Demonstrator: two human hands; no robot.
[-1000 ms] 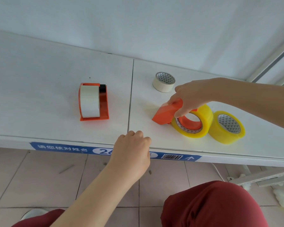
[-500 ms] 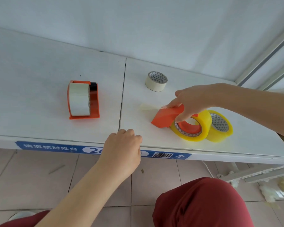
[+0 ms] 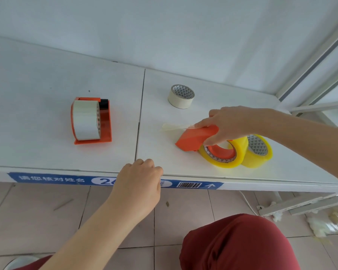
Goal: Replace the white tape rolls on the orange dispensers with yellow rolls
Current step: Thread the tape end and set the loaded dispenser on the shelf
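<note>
A pale tape strip [image 3: 174, 127] now trails further left from the orange dispenser [image 3: 195, 137], suggesting its yellow roll [image 3: 220, 159] is threaded. At the near edge of the table [image 3: 47, 156] the left hand [image 3: 139, 184] hovers, fingers curled, nothing visibly held. The right hand [image 3: 230, 123] grips that dispenser, a spare yellow roll [image 3: 261, 154] just beside. Left, the second dispenser [image 3: 105, 125] carries its white roll [image 3: 85, 119]; farthest, a loose white roll [image 3: 180, 98].
</note>
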